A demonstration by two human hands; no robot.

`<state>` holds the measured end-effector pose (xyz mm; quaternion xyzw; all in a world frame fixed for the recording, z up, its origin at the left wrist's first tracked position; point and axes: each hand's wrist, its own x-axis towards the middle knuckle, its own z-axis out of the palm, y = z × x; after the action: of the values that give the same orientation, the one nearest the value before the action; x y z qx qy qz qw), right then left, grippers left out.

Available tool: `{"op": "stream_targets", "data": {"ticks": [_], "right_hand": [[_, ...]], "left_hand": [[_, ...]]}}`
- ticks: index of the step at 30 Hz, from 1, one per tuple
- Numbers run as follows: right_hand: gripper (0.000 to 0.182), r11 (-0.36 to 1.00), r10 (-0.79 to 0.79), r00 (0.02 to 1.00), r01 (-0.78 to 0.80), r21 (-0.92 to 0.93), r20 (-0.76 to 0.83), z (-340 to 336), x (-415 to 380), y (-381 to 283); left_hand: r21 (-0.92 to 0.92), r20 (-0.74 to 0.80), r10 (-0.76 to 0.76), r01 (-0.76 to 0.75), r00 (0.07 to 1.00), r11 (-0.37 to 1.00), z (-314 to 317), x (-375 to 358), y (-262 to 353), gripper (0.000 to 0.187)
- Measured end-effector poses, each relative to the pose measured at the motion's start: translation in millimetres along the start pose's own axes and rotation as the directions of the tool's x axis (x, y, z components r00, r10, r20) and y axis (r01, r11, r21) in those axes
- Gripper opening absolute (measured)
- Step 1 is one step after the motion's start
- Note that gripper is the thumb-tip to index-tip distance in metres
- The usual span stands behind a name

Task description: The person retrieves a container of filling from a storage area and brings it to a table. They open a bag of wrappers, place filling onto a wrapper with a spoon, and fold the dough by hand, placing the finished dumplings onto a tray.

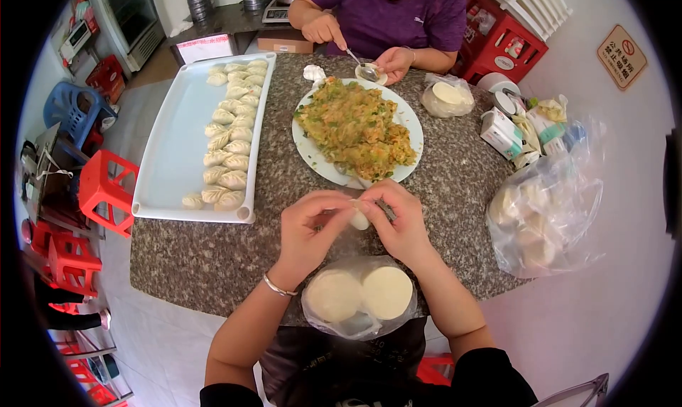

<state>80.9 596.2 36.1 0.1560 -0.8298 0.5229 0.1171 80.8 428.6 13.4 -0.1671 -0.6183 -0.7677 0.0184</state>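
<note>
Both hands meet over the speckled stone table (277, 265), just in front of a white plate (302, 148) heaped with chopped green and orange filling (355, 126). Between their fingertips is a small pale dumpling (360, 220). My left hand (312, 226) pinches it from the left, and my right hand (398, 219) pinches its top from the right. Below my hands, two stacks of round wrappers (386, 292) lie on a clear plastic bag. At the left, a white tray (170, 137) holds rows of pleated dumplings (236, 162) along its right side.
Across the table a person in a purple top (391, 16) holds a spoon and a wrapper (371, 73). Bagged wrappers (447, 94) lie near them. A plastic bag with pale contents (536, 226), packets (502, 133) and a crumpled tissue (314, 72) are also there. Red stools (106, 190) stand left.
</note>
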Motion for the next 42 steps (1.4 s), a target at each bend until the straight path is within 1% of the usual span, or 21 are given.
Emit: {"op": "stream_targets", "data": {"ticks": [1, 3, 6, 8, 10, 12, 13, 15, 16, 18, 20, 23, 25, 27, 29, 31, 32, 34, 36, 40, 42], "right_hand": [[0.011, 1.0, 0.002, 1.0, -0.002, 0.0, -0.004, -1.1, 0.2, -1.5], [0.011, 0.982, -0.163, 0.987, 0.163, -0.095, 0.011, -3.3, 2.2, -5.8], [0.01, 0.973, -0.19, 0.982, 0.186, -0.137, -0.017, -2.2, 1.4, -2.8], [0.009, 0.973, -0.19, 0.98, 0.18, -0.147, -0.062, 1.0, 0.1, -1.9], [0.008, 0.972, -0.191, 0.976, 0.173, -0.156, -0.106, 1.5, -0.3, -2.0], [0.008, 0.994, -0.078, 0.996, 0.074, -0.086, -0.049, -0.8, -0.3, -1.6], [0.008, 0.994, -0.077, 0.996, 0.073, -0.086, -0.045, -3.1, 0.6, -3.2], [0.008, 0.999, -0.006, 0.999, 0.008, -0.044, 0.033, -7.5, 3.6, -7.7], [0.008, 0.999, -0.004, 0.999, 0.005, -0.043, 0.035, -7.0, 4.3, -7.0], [0.009, 0.995, -0.088, 0.995, 0.09, -0.046, 0.051, -5.8, 4.9, -5.4], [0.009, 0.997, -0.068, 0.997, 0.07, -0.037, 0.04, -4.8, 3.4, -6.8], [0.01, 0.997, -0.06, 0.998, 0.06, -0.037, 0.013, -1.3, 1.4, -4.6], [0.01, 0.997, -0.067, 0.998, 0.067, -0.044, 0.0, 0.3, 0.9, -4.5], [0.009, 0.991, -0.122, 0.992, 0.123, -0.051, 0.019, -0.6, 1.6, -7.0], [0.009, 0.989, -0.126, 0.992, 0.126, -0.072, 0.01, 0.2, 1.2, -6.5], [0.009, 0.987, -0.13, 0.991, 0.129, -0.094, -0.001, 1.1, 0.2, -5.4], [0.008, 0.989, -0.114, 0.993, 0.11, -0.097, -0.042, 1.5, -0.5, -4.4], [0.008, 0.991, -0.101, 0.992, 0.093, -0.101, -0.08, 0.2, -0.2, -4.7], [0.008, 1.0, 0.001, 1.0, -0.001, -0.013, 0.027, -4.2, 1.3, -7.1], [0.008, 1.0, -0.016, 0.997, 0.016, -0.01, 0.074, -6.2, 4.7, -7.7], [0.009, 1.0, -0.023, 0.995, 0.024, -0.01, 0.101, -6.1, 3.6, -6.1]], "left_hand": [[-0.004, -0.023, -0.009, 0.009, 1.0, 1.0, 0.6, -0.5, 0.9, 0.013], [-0.005, -0.021, -0.003, 0.003, 1.0, 1.0, 0.6, -0.2, 0.7, 0.014], [-0.014, -0.014, 0.006, -0.006, 1.0, 1.0, 0.7, 0.4, -0.4, 0.014], [-0.023, -0.004, 0.011, -0.011, 1.0, 1.0, 1.7, 1.6, -0.5, 0.013], [-0.166, -0.05, -0.055, 0.046, 0.997, 0.985, 2.9, 2.3, -0.3, 0.012], [-0.133, -0.023, -0.043, 0.04, 0.999, 0.99, -0.1, 1.7, 0.2, 0.012], [-0.101, 0.003, -0.033, 0.033, 0.999, 0.994, -1.5, 0.9, 0.1, 0.013], [-0.087, 0.008, -0.006, 0.006, 1.0, 0.996, -2.1, 0.3, -1.4, 0.013], [-0.073, 0.019, 0.025, -0.024, 1.0, 0.997, -2.2, 0.6, -2.1, 0.013], [-0.04, 0.029, 0.039, -0.038, 0.999, 0.998, -2.7, 1.1, -3.6, 0.013], [-0.006, 0.04, 0.051, -0.051, 0.998, 0.999, -2.7, 0.7, -3.5, 0.013], [0.012, 0.036, 0.005, -0.005, 0.999, 1.0, -0.6, 0.2, -1.5, 0.012], [-0.003, -0.028, -0.026, 0.026, 0.999, 1.0, 1.4, -0.6, -1.9, 0.011], [-0.003, -0.032, -0.022, 0.022, 0.999, 1.0, 0.0, -0.4, -2.3, 0.01], [-0.005, -0.036, -0.017, 0.017, 0.999, 1.0, -0.8, 0.5, -1.7, 0.01], [0.024, 0.005, 0.01, -0.01, 1.0, 1.0, -0.4, 1.7, 0.3, 0.014], [0.023, 0.003, 0.01, -0.011, 1.0, 1.0, -0.6, 1.4, -0.2, 0.014], [-0.121, -0.006, -0.065, 0.064, 0.998, 0.991, -1.6, 0.9, -2.1, 0.013], [-0.104, 0.008, -0.049, 0.05, 0.999, 0.993, -3.7, 0.8, -2.6, 0.013], [-0.019, 0.036, 0.016, -0.015, 0.999, 1.0, -4.5, 1.4, -6.0, 0.01], [0.003, 0.04, 0.015, -0.016, 0.999, 1.0, -3.7, 1.7, -4.6, 0.009]]}}
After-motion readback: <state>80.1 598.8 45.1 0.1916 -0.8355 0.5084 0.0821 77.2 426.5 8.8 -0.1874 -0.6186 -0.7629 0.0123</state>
